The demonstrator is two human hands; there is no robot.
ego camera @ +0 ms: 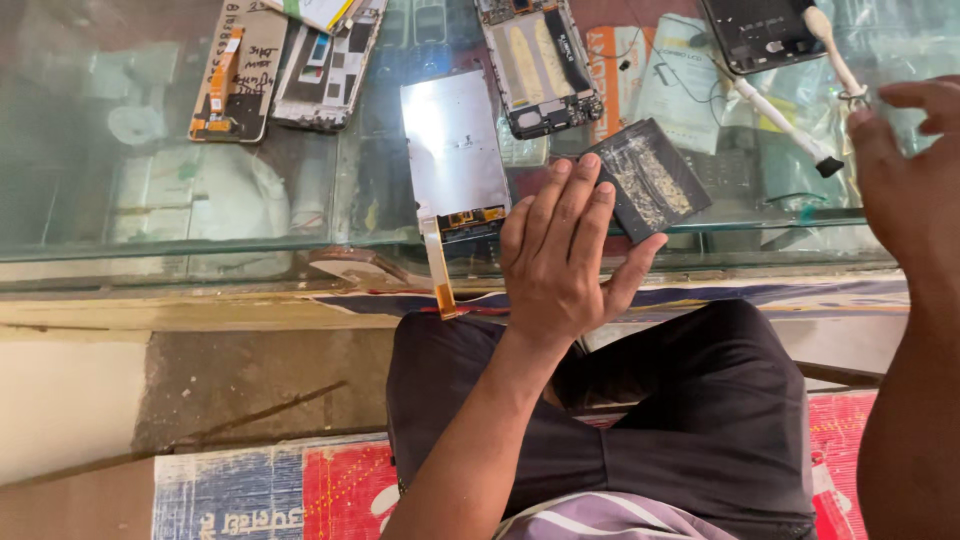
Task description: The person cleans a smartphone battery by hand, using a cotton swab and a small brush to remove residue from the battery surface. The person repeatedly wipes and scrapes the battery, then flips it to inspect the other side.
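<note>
My left hand (560, 255) lies flat on the glass counter (200, 215), fingers stretched out and holding nothing. Its fingertips touch the near corner of a dark rectangular battery-like piece (655, 178) with yellowish glue marks. Just left of that hand lies a silver display backplate (452, 145) with an orange flex cable (438, 270) hanging over the counter's edge. My right hand (905, 175) hovers at the right edge, thumb and finger close to the end of a white-handled tool (835, 55); whether it grips the tool is unclear.
An opened phone frame with its board (540, 65) lies beyond the backplate. A dark phone shell (760, 35) and a white brush with a black tip (785, 125) sit at the back right. More phone parts (235, 75) lie at the back left. My dark-trousered knee (700, 400) is below.
</note>
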